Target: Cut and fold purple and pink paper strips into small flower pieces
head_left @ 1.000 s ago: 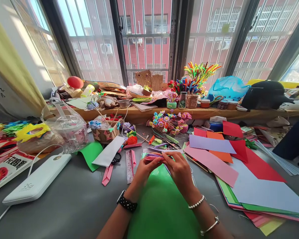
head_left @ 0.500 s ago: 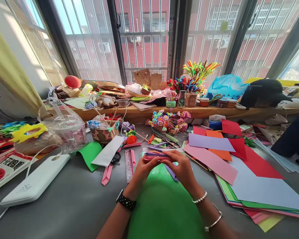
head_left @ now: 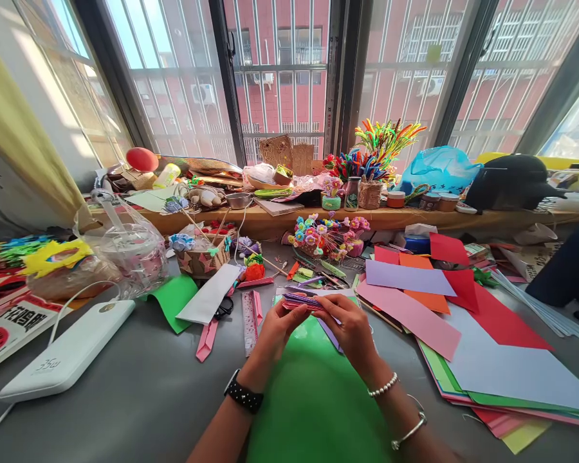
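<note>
Between my two hands is a small layered bundle of folded paper (head_left: 300,300), with pink and purple edges showing. My left hand (head_left: 280,326) is closed on its left side, thumb along the near edge. My right hand (head_left: 348,326) pinches the right end between thumb and fingers. Part of the bundle is hidden by the fingers. Beneath my hands lies a smooth green surface (head_left: 313,386). A purple paper strip (head_left: 332,335) lies below my right hand. Left of my left hand are a patterned ruler (head_left: 249,325), a folded pink strip (head_left: 206,341) and black-handled scissors (head_left: 224,308).
Coloured paper sheets (head_left: 525,376) are piled at the right. A white power bank (head_left: 70,350) with a cable lies at the left. Behind stand a craft basket (head_left: 203,258), a plastic cup (head_left: 137,257) and crocheted flowers (head_left: 325,235). A cluttered wooden ledge (head_left: 197,222) runs below the windows.
My right hand's fingers have drawn in toward the bundle's right end, uncovering more of its top edge. The bundle looks more compact. My left hand keeps its hold.
</note>
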`<state>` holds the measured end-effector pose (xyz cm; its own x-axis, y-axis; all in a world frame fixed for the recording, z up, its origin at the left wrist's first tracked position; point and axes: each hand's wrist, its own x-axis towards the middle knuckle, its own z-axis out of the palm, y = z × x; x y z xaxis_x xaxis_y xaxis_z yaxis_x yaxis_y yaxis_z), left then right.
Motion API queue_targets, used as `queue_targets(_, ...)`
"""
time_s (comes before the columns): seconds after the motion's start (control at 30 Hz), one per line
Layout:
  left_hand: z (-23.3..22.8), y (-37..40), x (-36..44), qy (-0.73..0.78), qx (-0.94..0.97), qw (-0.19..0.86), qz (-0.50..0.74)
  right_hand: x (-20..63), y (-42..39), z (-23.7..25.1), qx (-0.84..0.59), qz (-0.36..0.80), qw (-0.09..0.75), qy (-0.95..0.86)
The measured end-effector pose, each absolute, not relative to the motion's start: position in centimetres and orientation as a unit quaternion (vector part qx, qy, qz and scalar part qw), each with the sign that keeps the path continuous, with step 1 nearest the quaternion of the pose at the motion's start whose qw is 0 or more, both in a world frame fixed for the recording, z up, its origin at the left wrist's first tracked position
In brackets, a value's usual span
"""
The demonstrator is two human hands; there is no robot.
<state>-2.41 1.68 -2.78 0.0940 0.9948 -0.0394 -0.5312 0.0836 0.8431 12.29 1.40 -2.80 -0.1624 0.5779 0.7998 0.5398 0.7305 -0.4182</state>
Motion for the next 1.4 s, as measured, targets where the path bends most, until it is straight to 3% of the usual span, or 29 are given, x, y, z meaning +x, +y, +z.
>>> queue_targets(1.0,-2.4,1.8,-2.6,0.379,0.338,0.627,0.590,12.2,1.5,-3.3,-0.383,0.037,0.478,-0.790)
queue_targets(1.17,-2.4,1.9,-2.7,0.399,0.341,0.621,0.583,12.1,1.5,-3.0,-0.399,0.099,0.488,-0.770)
queue_targets(1.4,-2.2,2.0,-2.7,0.414,0.373,0.629,0.542,12.2,1.3,-2.3,-0.446,0.300,0.507,-0.674)
